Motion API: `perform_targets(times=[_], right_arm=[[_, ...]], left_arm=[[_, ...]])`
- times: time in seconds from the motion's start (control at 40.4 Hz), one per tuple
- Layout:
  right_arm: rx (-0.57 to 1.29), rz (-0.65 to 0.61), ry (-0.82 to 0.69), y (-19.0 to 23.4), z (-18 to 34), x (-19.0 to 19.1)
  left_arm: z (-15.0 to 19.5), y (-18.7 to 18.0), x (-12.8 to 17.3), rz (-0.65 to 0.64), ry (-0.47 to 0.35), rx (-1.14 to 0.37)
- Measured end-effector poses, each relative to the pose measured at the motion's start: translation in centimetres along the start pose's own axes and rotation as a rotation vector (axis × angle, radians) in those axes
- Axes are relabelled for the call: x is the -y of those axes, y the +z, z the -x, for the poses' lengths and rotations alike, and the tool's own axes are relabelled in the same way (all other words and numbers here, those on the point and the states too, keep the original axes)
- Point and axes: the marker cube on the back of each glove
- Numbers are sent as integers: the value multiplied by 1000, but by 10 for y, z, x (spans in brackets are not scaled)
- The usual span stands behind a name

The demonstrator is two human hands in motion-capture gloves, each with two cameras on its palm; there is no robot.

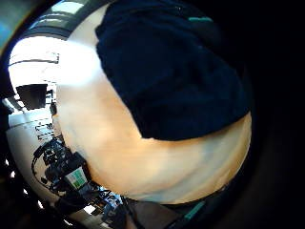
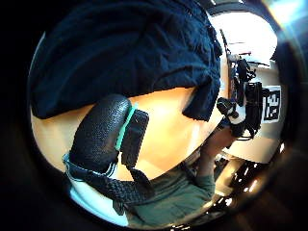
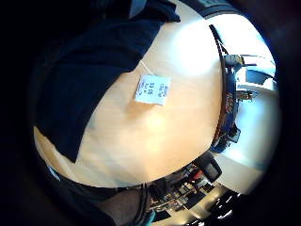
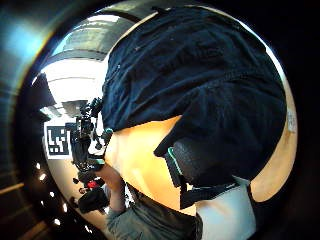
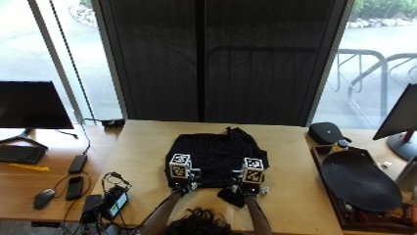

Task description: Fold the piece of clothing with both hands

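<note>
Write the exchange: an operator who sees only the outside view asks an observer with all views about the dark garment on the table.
Operator: Is anything attached to the dark garment?
Observer: Yes. A white tag on a thin string lies on the table beside it.
Operator: Does the right hand hold cloth?
Observer: It seems so. In its thumb side view, a flap of the garment lies over the thumb, apparently pinched.
</note>
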Motion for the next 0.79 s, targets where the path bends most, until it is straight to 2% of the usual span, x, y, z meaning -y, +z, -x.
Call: perform_targets(times=[0.074,0.247,0.396,0.47,0.569,0.668,0.742,0.791], right_arm=[[-64,36,59,9,-9,6],[-53,156,71,26,-12,8],[14,172,60,35,-12,14],[18,125,50,34,-11,17],[-15,-13,37,29,-11,24],[-81,-72,58,25,-13,23],[-139,-121,44,22,-13,21],[-167,-166,24,18,-12,22]], left_arm=[[2,6,7,-1,-4,19],[2,16,5,53,30,36],[1,18,5,-21,24,65],[2,17,7,-76,4,94],[6,12,19,-230,-12,173],[1,9,28,-351,32,173],[0,15,22,-300,43,168],[4,13,23,-325,39,198]])
